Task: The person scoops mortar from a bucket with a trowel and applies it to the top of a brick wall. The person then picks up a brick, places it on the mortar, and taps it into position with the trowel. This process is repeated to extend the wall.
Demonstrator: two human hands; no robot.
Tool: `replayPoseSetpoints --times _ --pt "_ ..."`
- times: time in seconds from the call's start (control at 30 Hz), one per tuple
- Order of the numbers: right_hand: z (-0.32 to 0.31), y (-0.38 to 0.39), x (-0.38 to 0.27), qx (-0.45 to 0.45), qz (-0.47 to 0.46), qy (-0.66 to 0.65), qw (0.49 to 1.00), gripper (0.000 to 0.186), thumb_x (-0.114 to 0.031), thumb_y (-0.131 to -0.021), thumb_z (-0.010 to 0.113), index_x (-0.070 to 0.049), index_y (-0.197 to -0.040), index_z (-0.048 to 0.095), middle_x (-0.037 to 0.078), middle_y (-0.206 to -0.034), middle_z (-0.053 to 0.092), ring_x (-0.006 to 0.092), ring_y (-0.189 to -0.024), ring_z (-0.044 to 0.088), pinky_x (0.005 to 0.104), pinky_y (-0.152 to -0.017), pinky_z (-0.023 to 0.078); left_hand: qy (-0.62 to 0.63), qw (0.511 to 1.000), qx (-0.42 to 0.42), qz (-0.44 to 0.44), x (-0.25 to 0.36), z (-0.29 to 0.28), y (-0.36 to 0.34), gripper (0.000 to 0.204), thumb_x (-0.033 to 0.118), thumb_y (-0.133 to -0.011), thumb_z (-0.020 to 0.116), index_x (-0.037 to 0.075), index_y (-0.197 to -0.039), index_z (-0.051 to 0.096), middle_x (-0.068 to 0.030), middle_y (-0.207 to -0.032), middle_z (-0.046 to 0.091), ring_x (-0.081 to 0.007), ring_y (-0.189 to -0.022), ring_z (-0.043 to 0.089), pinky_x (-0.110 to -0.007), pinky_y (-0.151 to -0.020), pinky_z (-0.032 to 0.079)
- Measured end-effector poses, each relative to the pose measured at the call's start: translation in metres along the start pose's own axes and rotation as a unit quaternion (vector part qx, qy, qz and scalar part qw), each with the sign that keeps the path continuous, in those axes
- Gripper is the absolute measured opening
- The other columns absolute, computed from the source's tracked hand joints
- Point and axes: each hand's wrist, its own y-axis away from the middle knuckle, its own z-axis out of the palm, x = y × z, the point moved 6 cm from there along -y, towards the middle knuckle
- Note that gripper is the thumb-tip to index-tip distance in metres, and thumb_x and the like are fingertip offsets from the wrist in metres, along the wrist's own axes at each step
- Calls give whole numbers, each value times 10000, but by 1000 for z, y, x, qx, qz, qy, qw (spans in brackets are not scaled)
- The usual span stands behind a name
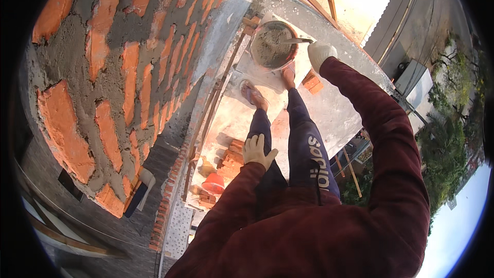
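My right hand [321, 55], in a white glove, is closed on a trowel [300, 40] whose blade reaches over a round container of grey mortar [269, 49] near my sandalled feet. My left hand [257, 152], also gloved, rests on my left leg with its fingers apart and holds nothing. To the left stands a wall of red bricks [105, 36] with rough grey mortar joints.
Loose bricks lie by my right foot [312, 81] and behind my left leg [230, 159], near a red bucket [213, 184]. The concrete platform [339, 113] has a drop at its right edge, with trees [442, 139], wires and the ground beyond. Timber pieces [350, 167] stand there.
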Motion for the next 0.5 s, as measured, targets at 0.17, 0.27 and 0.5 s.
replayPoseSetpoints --times 0.17,0.27,0.5 --pt "58 -121 -63 -6 -56 4 998 167 -134 -881 674 -46 -984 772 184 -991 755 318 -922 761 398 -717 606 83 995 22 -43 -41 12 -9 678 421 -836 771 9 -1350 606 -225 -1396 547 -449 -1326 466 -546 -1125 371" --pt "125 -157 -83 -7 -56 -25 998 235 -129 -883 714 -100 -1102 796 127 -1106 770 298 -1023 752 399 -812 611 115 992 -1 -59 -46 13 -15 657 397 -847 766 6 -1350 606 -240 -1385 554 -448 -1326 470 -549 -1125 372" --pt "137 -112 -66 1 -51 -91 995 190 -138 -881 665 0 -977 756 213 -929 753 346 -873 763 420 -697 601 113 991 -17 -69 -46 14 -7 606 366 -858 767 10 -1327 624 -232 -1355 587 -444 -1306 497 -537 -1108 402"
